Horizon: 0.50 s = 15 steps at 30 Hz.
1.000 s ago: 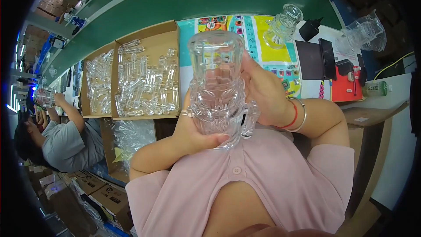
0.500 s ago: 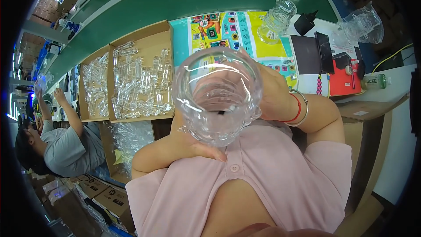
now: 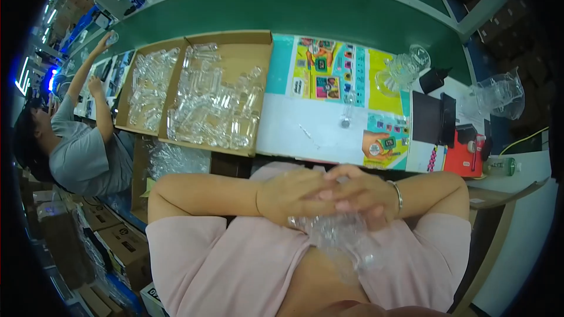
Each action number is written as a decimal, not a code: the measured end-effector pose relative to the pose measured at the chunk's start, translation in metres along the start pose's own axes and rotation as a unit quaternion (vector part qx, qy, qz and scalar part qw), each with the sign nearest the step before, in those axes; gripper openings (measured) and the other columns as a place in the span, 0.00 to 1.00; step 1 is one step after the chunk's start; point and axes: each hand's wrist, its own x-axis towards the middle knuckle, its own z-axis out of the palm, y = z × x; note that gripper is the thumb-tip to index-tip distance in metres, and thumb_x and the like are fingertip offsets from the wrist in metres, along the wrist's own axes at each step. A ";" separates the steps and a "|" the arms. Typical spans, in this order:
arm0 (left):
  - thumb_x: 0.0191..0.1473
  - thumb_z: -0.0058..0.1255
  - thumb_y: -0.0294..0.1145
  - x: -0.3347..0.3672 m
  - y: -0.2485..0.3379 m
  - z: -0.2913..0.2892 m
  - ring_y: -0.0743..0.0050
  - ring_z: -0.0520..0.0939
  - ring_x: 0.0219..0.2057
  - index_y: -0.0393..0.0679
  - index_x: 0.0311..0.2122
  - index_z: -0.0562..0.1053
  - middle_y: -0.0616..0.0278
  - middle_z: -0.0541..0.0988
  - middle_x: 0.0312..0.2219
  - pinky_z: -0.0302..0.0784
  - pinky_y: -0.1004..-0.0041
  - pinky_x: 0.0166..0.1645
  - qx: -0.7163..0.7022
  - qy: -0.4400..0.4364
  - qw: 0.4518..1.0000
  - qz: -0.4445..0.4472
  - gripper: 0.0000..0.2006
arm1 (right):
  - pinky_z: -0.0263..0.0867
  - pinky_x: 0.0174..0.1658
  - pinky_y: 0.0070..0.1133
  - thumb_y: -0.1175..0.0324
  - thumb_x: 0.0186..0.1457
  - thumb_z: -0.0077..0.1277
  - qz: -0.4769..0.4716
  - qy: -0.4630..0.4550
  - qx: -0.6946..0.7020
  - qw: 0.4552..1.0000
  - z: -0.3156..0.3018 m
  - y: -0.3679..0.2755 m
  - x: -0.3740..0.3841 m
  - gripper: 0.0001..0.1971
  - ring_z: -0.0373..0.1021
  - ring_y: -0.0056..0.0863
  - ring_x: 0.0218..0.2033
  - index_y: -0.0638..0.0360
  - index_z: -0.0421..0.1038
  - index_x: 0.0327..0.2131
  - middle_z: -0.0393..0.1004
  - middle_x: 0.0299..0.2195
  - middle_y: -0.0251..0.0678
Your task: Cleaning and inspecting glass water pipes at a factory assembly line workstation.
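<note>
Close to my chest I hold a clear glass vessel [image 3: 341, 238] with a ridged, bulging shape, partly blurred and partly covered by my fingers. My left hand [image 3: 291, 196] wraps over it from the left. From the other side my right hand [image 3: 367, 191], below a wrist bangle, closes round it, and the fingers of both hands overlap. On the table beyond lies a small clear glass tube piece [image 3: 346, 111]. Another clear glass vessel [image 3: 405, 69] stands at the back right of the table.
Cardboard trays [image 3: 223, 148] of clear glass tubes fill the left side. At right are a black phone-like slab [image 3: 447, 118], a red flat item [image 3: 461, 163], a green-tinted bottle [image 3: 502, 167] and a bagged glass piece [image 3: 499, 94]. A person [image 3: 82, 152] works at far left.
The glass vessel has gone from upright view under the camera down to my chest, tilted away. Both hands have come together over it. The view has shifted, showing more table.
</note>
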 end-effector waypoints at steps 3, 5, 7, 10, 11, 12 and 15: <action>0.28 0.65 0.40 -0.004 -0.012 0.016 0.52 0.72 0.40 0.46 0.50 0.63 0.54 0.69 0.39 0.68 0.62 0.45 -0.109 0.125 0.984 -0.072 0.38 | 0.54 0.52 0.32 0.60 0.61 0.22 0.124 0.099 0.026 0.987 -0.001 0.025 -0.010 0.24 0.64 0.43 0.46 0.69 0.66 0.41 0.67 0.43 0.50; 0.31 0.66 0.36 -0.004 -0.020 0.013 0.61 0.70 0.46 0.44 0.53 0.56 0.56 0.69 0.41 0.66 0.66 0.49 -0.186 0.167 0.956 -0.154 0.42 | 0.55 0.52 0.28 0.60 0.61 0.22 0.285 0.152 0.167 0.932 -0.012 0.038 -0.006 0.23 0.63 0.41 0.46 0.70 0.65 0.41 0.66 0.44 0.49; 0.32 0.66 0.35 0.005 -0.012 -0.004 0.63 0.67 0.48 0.43 0.54 0.52 0.56 0.66 0.44 0.65 0.66 0.50 -0.255 0.204 0.903 -0.279 0.44 | 0.54 0.51 0.26 0.61 0.60 0.25 0.163 -0.002 -0.432 0.887 -0.035 0.061 0.000 0.21 0.61 0.38 0.48 0.69 0.63 0.43 0.64 0.45 0.48; 0.37 0.63 0.35 -0.005 -0.019 -0.008 0.63 0.62 0.53 0.41 0.57 0.43 0.55 0.58 0.51 0.62 0.63 0.52 -0.313 0.324 0.822 -0.348 0.47 | 0.52 0.52 0.27 0.63 0.58 0.31 0.101 0.335 -0.096 0.932 -0.035 0.070 0.046 0.19 0.59 0.40 0.48 0.68 0.61 0.45 0.63 0.45 0.47; 0.40 0.60 0.37 -0.012 -0.022 -0.006 0.61 0.59 0.54 0.41 0.58 0.38 0.53 0.53 0.55 0.60 0.62 0.53 -0.316 0.409 0.804 -0.294 0.48 | 0.51 0.53 0.29 0.55 0.55 0.42 0.082 0.235 -0.284 0.926 -0.045 0.069 0.033 0.25 0.57 0.38 0.51 0.62 0.54 0.51 0.55 0.52 0.48; 0.40 0.60 0.37 -0.011 -0.025 -0.005 0.61 0.59 0.54 0.41 0.58 0.38 0.53 0.53 0.55 0.60 0.62 0.53 -0.317 0.407 0.805 -0.292 0.48 | 0.51 0.53 0.29 0.55 0.55 0.42 0.082 0.235 -0.287 0.925 -0.040 0.066 0.033 0.25 0.57 0.38 0.51 0.62 0.54 0.51 0.55 0.52 0.48; 0.48 0.46 0.52 -0.001 -0.026 -0.008 0.53 0.53 0.57 0.37 0.58 0.34 0.45 0.45 0.57 0.47 0.58 0.58 -0.025 0.414 0.897 -0.156 0.45 | 0.51 0.53 0.30 0.52 0.38 0.59 0.065 0.114 -0.419 0.898 -0.009 0.062 0.033 0.42 0.57 0.42 0.49 0.65 0.51 0.52 0.57 0.50 0.50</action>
